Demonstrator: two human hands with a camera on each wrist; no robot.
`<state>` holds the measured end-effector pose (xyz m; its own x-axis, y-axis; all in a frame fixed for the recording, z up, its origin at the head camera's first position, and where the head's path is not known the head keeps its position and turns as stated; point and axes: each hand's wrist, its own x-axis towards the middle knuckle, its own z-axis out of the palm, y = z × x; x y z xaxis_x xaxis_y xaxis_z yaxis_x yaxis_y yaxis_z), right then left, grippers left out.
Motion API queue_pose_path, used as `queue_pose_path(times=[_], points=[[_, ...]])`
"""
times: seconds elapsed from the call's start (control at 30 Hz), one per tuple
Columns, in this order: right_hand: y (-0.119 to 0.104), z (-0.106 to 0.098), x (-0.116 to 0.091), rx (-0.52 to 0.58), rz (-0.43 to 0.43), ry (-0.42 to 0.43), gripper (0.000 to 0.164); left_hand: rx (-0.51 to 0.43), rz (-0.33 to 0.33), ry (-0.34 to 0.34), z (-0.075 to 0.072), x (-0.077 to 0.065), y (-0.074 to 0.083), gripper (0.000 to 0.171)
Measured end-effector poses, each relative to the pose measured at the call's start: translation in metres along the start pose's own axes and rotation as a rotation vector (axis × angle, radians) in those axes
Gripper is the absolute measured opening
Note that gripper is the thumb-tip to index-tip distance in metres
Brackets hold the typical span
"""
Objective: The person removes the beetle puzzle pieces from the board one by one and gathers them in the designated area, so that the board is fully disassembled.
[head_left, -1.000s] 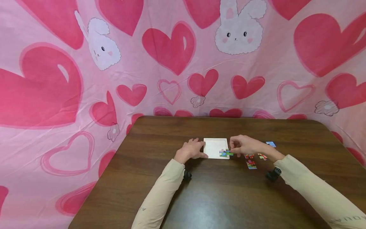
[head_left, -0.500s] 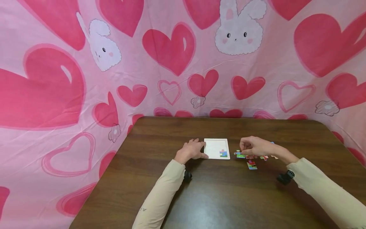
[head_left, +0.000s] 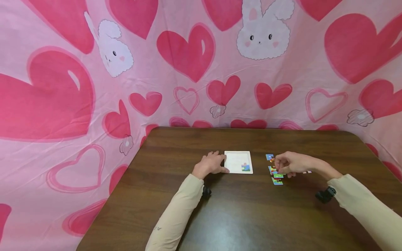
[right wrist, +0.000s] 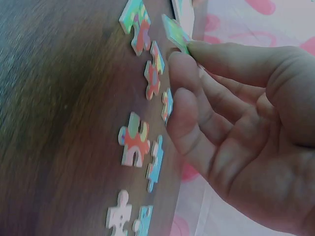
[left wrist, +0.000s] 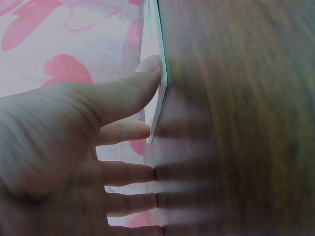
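In the head view my left hand (head_left: 211,163) lies at the left side of a white square puzzle tray (head_left: 232,161). Its thumb rests on the tray edge and the forefinger touches a corner, the fingers straight, as the left wrist view shows. One blue and green puzzle piece (head_left: 246,168) sits in the tray's lower right corner. Off to the right, my right hand (head_left: 290,164) pinches a green-edged puzzle piece (right wrist: 174,33) between thumb and forefinger, raised over loose pieces. A red and green puzzle piece (head_left: 277,181) lies just below it on the table.
Several loose puzzle pieces lie under and beside the right hand, including a blue one (head_left: 269,157), a red and orange one (right wrist: 135,140) and a pale one (right wrist: 119,214). A pink heart-patterned cloth (head_left: 185,69) hangs behind the brown table (head_left: 176,150).
My right hand has moved right, from the tray's lower right corner to above the loose pieces, carrying the pinched puzzle piece along. The left hand has stayed on the tray.
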<state>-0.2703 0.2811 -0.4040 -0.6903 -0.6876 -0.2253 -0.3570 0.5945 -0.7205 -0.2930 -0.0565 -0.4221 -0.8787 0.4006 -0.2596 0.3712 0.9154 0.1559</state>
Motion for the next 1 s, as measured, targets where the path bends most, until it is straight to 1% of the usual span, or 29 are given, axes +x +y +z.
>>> queue_pose_path(times=[0.27, 0.37, 0.57, 0.73, 0.83, 0.9, 1.0], points=[[0.006, -0.007, -0.016, 0.009, 0.084, -0.062, 0.011, -0.003, 0.0, -0.006, 0.0, 0.001, 0.0, 0.067], [0.009, -0.007, -0.019, 0.018, 0.098, -0.073, 0.01, -0.002, -0.001, -0.004, 0.0, 0.002, 0.0, 0.067], [0.014, -0.006, -0.022, 0.045, 0.091, -0.081, 0.012, 0.003, -0.005, 0.0, 0.001, 0.003, -0.001, 0.066], [0.019, -0.005, -0.026, 0.052, 0.114, -0.1, 0.014, 0.001, -0.007, -0.008, 0.001, 0.003, -0.001, 0.067], [0.021, -0.006, -0.028, 0.05, 0.127, -0.098, 0.014, 0.002, -0.007, -0.006, 0.0, 0.003, -0.001, 0.067], [0.02, -0.007, -0.029, 0.043, 0.146, -0.09, 0.014, 0.004, -0.006, -0.007, 0.0, 0.002, -0.001, 0.067], [0.019, -0.007, -0.03, 0.02, 0.2, -0.076, 0.017, 0.006, -0.004, -0.009, -0.001, 0.001, -0.001, 0.067]])
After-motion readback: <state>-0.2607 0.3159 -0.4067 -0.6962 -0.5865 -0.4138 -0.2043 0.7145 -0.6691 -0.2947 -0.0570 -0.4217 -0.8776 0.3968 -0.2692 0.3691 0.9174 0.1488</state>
